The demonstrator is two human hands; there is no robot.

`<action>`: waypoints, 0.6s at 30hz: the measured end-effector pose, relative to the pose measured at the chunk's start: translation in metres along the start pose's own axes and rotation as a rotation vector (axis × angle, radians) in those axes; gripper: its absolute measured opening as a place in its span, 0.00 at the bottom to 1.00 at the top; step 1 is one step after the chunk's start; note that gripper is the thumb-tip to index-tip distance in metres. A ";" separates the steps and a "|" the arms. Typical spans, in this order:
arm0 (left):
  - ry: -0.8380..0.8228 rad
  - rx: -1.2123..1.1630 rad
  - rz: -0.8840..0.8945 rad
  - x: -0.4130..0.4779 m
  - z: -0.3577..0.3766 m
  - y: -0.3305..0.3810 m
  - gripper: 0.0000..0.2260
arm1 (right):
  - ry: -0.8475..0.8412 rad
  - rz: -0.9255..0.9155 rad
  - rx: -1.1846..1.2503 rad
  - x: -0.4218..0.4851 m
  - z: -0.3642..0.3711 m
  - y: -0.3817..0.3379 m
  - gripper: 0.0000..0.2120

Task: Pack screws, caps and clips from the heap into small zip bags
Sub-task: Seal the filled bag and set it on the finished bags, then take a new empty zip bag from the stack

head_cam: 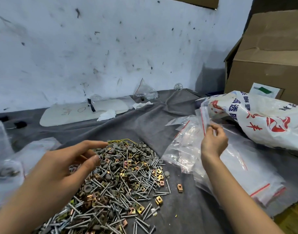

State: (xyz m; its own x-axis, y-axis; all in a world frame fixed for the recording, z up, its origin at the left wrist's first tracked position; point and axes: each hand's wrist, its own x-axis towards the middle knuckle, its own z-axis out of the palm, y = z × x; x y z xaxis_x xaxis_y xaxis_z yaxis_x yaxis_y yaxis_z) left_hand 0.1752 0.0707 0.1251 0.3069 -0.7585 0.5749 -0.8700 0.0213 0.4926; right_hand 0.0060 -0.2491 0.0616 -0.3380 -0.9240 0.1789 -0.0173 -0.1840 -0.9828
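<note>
A heap of silver screws, grey round caps and brass-coloured clips lies on a grey cloth in the lower middle. My left hand hovers over the heap's left side, fingers relaxed and spread, holding nothing I can see. My right hand is raised to the right of the heap and pinches the top edge of a small clear zip bag with a red strip. A pile of empty zip bags lies under and around that hand.
A printed white plastic sack and a cardboard box stand at the right. A white board, crumpled tissues and a bag of small metal parts lie by the stained wall. More clear bags sit at the left edge.
</note>
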 end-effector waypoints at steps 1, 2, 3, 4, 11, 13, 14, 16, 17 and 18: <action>-0.003 -0.003 -0.015 0.000 0.001 0.001 0.15 | 0.013 0.033 0.000 0.003 -0.001 -0.002 0.05; -0.005 -0.012 -0.031 0.000 0.002 0.001 0.15 | 0.019 0.042 0.003 0.003 -0.003 -0.007 0.04; -0.007 -0.020 -0.047 0.000 0.003 0.001 0.15 | 0.022 0.026 0.017 0.003 -0.004 -0.014 0.04; -0.001 -0.030 -0.057 -0.001 0.004 0.001 0.15 | 0.012 -0.007 0.047 0.000 -0.006 -0.024 0.02; 0.151 -0.496 -0.209 0.002 0.011 0.009 0.14 | -0.940 -0.333 0.220 -0.096 -0.015 -0.132 0.12; 0.206 -0.666 -0.267 0.003 0.007 0.012 0.22 | -1.216 -0.472 0.041 -0.130 -0.009 -0.149 0.10; 0.247 -0.707 -0.296 0.005 0.004 0.013 0.25 | -1.284 -0.515 -0.027 -0.143 -0.006 -0.155 0.10; 0.316 -0.728 -0.348 0.007 -0.002 0.013 0.25 | -1.344 -0.555 -0.112 -0.157 0.000 -0.162 0.10; 0.336 -0.751 -0.378 0.007 -0.005 0.012 0.22 | -1.366 -0.559 -0.146 -0.161 0.004 -0.163 0.10; 0.348 -0.788 -0.414 0.008 -0.008 0.010 0.17 | -1.387 -0.557 -0.178 -0.165 0.007 -0.162 0.11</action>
State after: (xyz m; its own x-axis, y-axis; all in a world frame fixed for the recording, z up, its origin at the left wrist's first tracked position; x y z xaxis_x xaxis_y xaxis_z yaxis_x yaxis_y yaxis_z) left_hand 0.1720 0.0699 0.1394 0.7402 -0.5709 0.3552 -0.1950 0.3234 0.9260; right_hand 0.0712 -0.0697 0.1916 0.8818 -0.3450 0.3217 0.0152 -0.6607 -0.7505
